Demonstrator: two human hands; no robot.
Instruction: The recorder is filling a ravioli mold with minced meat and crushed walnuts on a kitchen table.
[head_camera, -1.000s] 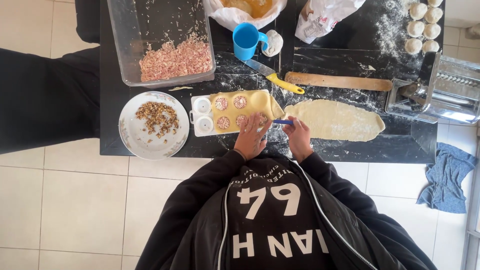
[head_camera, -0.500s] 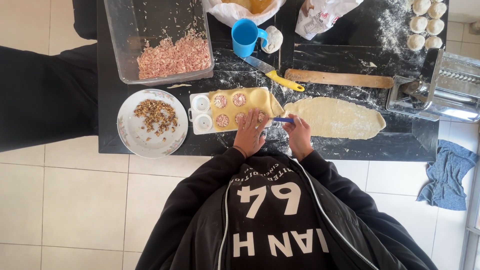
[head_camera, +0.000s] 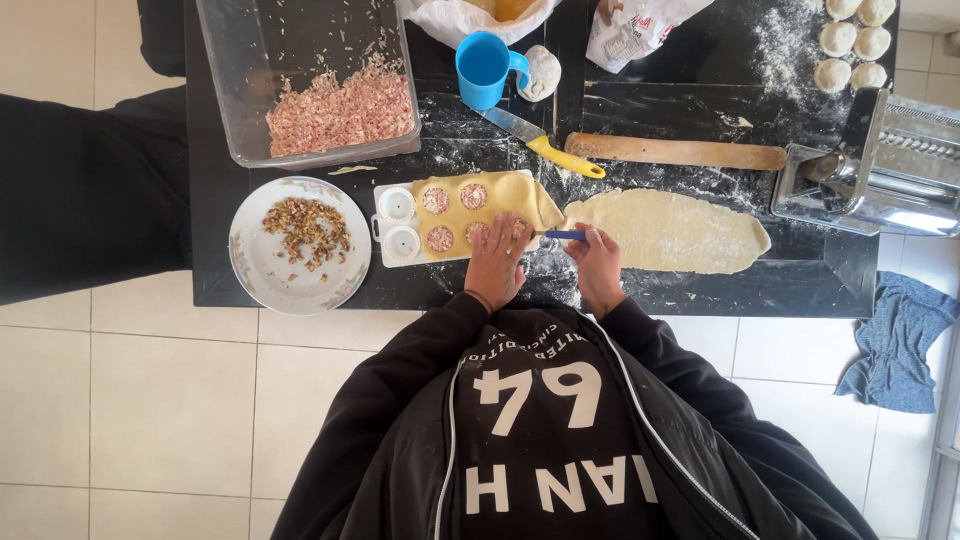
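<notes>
left hand (head_camera: 497, 262) flat on mould dough (head_camera: 478, 212) | right hand (head_camera: 598, 262) fingers pinch blue tool (head_camera: 564, 235)

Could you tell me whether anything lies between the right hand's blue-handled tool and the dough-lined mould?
Only the left hand, resting on the white plastic mould and its yellow dough sheet; the blue-handled tool in the right hand points at it.

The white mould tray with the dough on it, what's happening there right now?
A person's left hand presses on the yellow dough sheet draped over the white plastic mould tray, where several pockets hold pink minced filling. The right hand holds a blue-handled tool at the tray's edge. A long rolled dough strip lies alongside on the floured black table.
</notes>
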